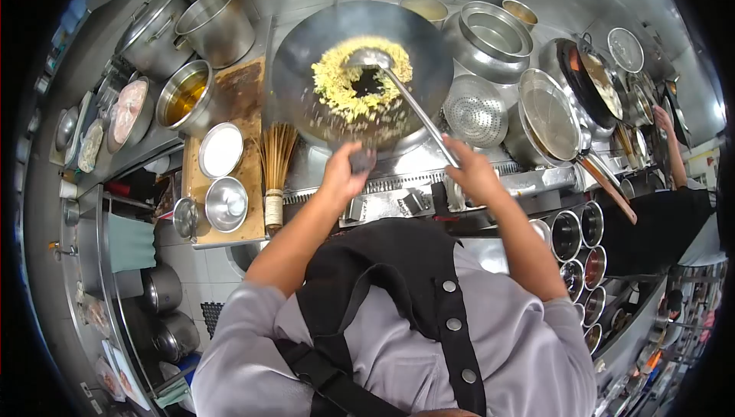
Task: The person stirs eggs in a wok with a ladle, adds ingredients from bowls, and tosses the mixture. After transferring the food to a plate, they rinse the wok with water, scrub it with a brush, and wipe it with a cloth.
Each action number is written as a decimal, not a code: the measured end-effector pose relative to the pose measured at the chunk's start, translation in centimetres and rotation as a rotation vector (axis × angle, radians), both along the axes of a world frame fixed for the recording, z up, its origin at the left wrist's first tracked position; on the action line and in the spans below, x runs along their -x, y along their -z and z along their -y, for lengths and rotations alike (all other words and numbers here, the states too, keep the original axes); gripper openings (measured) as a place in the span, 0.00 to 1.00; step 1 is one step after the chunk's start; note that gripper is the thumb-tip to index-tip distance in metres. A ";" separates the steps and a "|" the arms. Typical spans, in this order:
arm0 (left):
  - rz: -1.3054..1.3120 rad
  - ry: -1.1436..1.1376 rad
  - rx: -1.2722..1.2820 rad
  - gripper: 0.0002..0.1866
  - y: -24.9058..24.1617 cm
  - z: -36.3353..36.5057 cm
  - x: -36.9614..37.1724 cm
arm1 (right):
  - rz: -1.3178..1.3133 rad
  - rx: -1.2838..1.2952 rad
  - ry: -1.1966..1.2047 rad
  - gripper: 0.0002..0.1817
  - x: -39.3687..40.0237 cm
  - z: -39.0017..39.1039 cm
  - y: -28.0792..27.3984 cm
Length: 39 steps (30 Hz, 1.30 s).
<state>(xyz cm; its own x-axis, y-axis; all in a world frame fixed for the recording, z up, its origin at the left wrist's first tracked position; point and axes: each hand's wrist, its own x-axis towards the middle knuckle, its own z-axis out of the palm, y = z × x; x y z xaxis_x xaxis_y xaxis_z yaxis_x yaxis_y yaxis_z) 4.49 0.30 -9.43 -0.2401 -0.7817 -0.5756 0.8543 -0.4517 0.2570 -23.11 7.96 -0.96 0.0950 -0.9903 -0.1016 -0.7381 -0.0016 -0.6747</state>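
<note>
A large dark wok (295, 57) stands on the range with a ring of yellow fried rice (337, 84) in it; grains near its front side are smeared by motion. My left hand (344, 176) is closed at the wok's near rim, around a dark grey, blurred grip that looks like the wok's handle. The long handle of a steel ladle (417, 107) runs into my right hand (471, 172), whose fingers wrap around it. The ladle's bowl rests in the rice at the far side of the ring.
Left of the wok are a bamboo brush (276, 157), a white bowl (221, 151) and a pot of oil (186, 99). A perforated strainer (476, 111) and a mesh sieve (550, 115) lie right. Another person's arm (672, 145) reaches in at far right.
</note>
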 end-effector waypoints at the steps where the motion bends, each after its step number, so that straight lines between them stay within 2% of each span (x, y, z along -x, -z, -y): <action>1: 0.149 0.023 0.031 0.10 0.6 -2.8 -0.4 | -0.091 0.296 -0.087 0.36 0.2 1.0 1.6; 2: 0.165 0.130 0.146 0.12 0.5 -6.0 -1.5 | -0.090 0.301 -0.085 0.36 0.2 0.3 -0.2; 3: 0.181 0.161 0.211 0.13 -1.3 -8.0 -2.2 | 0.041 0.093 -0.051 0.36 0.0 -1.7 -3.4; 4: 0.197 0.131 0.116 0.11 -3.3 -7.9 -2.5 | 0.169 -0.115 -0.018 0.36 0.1 -3.3 -5.7; 5: 0.208 0.094 0.014 0.10 -4.6 -8.2 -2.7 | 0.168 -0.121 -0.019 0.36 1.0 -4.6 -6.7; 7: 0.098 -0.033 -0.075 0.08 -6.0 -4.3 -2.0 | 0.475 -0.454 0.054 0.36 3.2 -6.6 -8.0; 8: 0.084 -0.004 -0.039 0.08 -5.8 -1.7 -1.6 | 0.469 -0.459 0.047 0.36 2.8 -6.2 -8.4; 10: 0.078 0.030 0.004 0.08 -3.8 1.5 -1.0 | 0.173 -0.418 0.044 0.35 1.6 -4.8 -9.0; 11: 0.067 0.000 0.021 0.08 -2.0 2.2 -0.5 | 0.176 -0.418 0.048 0.35 1.3 -3.4 -6.8; 13: 0.046 -0.035 0.039 0.07 -0.9 0.8 0.1 | -0.085 0.095 -0.104 0.35 1.5 0.0 -0.5; 14: 0.129 0.038 0.032 0.07 -0.6 -2.3 -0.2 | -0.089 0.101 -0.109 0.35 0.7 -0.2 -1.4; 15: 0.219 0.116 0.020 0.06 -0.6 -5.0 -0.7 | 0.148 -0.054 0.020 0.35 -0.6 -1.4 -2.8; 16: 0.210 0.147 0.060 0.07 -3.0 -7.0 -1.2 | 0.384 -0.208 0.146 0.35 -1.6 -2.5 -3.4; 17: 0.196 0.176 0.095 0.08 -5.1 -8.2 -1.4 | 0.663 -0.242 0.135 0.35 -0.8 -3.7 -2.1; 18: 0.063 0.156 -0.030 0.09 -4.9 -7.6 -2.1 | 0.705 -0.277 0.184 0.35 -0.8 -4.3 -2.7; 19: -0.046 0.061 -0.089 0.09 -5.8 -6.2 -2.3 | 0.746 -0.315 0.234 0.35 -0.8 -5.0 -4.0; 21: 0.074 -0.031 -0.100 0.05 -8.0 -2.9 -1.5 | 0.638 -0.235 0.253 0.34 -0.9 -4.5 -6.3; 24: 0.182 -0.013 0.023 0.08 -7.5 -1.3 -1.3 | 0.608 -0.238 0.272 0.33 -1.1 -3.3 -9.1; 25: 0.181 -0.019 0.025 0.08 -7.4 -1.5 -1.4 | 0.683 -0.221 0.306 0.32 -0.8 -3.0 -9.4; 26: 0.284 0.006 0.090 0.08 -7.2 -2.1 -1.4 | 0.760 -0.202 0.337 0.31 -0.3 -2.8 -9.9; 28: 0.516 0.036 0.300 0.11 -6.4 -3.6 -1.7 | 0.736 -0.229 0.332 0.29 0.3 -2.6 -11.2; 29: 0.632 -0.090 0.495 0.18 -3.8 -4.1 -1.6 | 0.715 -0.251 0.338 0.29 0.3 -2.5 -11.6; 31: 0.739 -0.197 0.588 0.25 -1.9 -5.3 -1.8 | 0.614 -0.365 0.346 0.29 -0.4 -2.3 -11.8; 32: 0.740 -0.198 0.600 0.25 -1.6 -5.1 -2.2 | 0.719 -0.496 0.365 0.28 -1.8 -2.9 -12.4; 34: 0.724 -0.075 0.371 0.29 -2.3 -6.0 -3.0 | 1.035 -0.696 0.364 0.23 -6.0 -4.6 -14.2; 35: 0.701 -0.014 0.280 0.27 -3.6 -5.8 -3.2 | 1.198 -0.785 0.348 0.20 -7.5 -5.3 -14.8; 36: 0.647 0.021 0.293 0.24 -4.6 -5.5 -3.3 | 1.197 -0.793 0.364 0.20 -7.5 -5.4 -14.5; 37: 0.594 0.053 0.306 0.20 -5.5 -5.2 -3.4 | 1.472 -0.907 0.325 0.16 -7.5 -5.1 -14.1; 38: 0.503 0.081 0.292 0.11 -6.6 -5.2 -3.6 | 1.750 -1.014 0.275 0.12 -7.6 -4.9 -13.8; 39: 0.507 0.090 0.279 0.11 -7.3 -5.7 -3.8 | 1.758 -1.021 0.289 0.12 -7.7 -5.6 -13.7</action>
